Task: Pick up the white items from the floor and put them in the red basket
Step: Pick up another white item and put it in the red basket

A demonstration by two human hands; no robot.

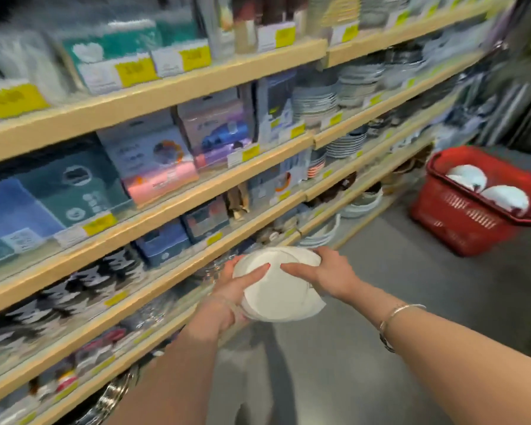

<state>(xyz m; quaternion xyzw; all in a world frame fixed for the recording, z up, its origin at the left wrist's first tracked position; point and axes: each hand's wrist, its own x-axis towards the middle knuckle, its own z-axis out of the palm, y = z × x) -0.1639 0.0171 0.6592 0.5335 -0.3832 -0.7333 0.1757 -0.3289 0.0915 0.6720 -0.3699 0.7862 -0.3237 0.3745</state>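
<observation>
Clearly the danger now is a drop. Both hands carry a stack of white plates (278, 286) in the air above the grey floor (396, 302), just beside the lowest shelves (172, 283). The left hand (236, 289) wraps the stack's near-left rim, thumb laid flat across the top plate and fingers seemingly curled beneath; the right hand (322, 273) clamps the far-right rim the same way, its thumb on top. The plates do not sit squarely: their rims are staggered at the right and near edges, so one could slide out if the stack tilts.

The red basket (460, 216) stands on the floor well apart, up the aisle to the right, and already holds white dishes (485, 188). I judge the carry to be the risky part, since glazed plates are slick and heavy. Setting the stack onto the tilted dishes inside could chip them or send it toppling. The shelf edge close by the left hand is a likely knock.
</observation>
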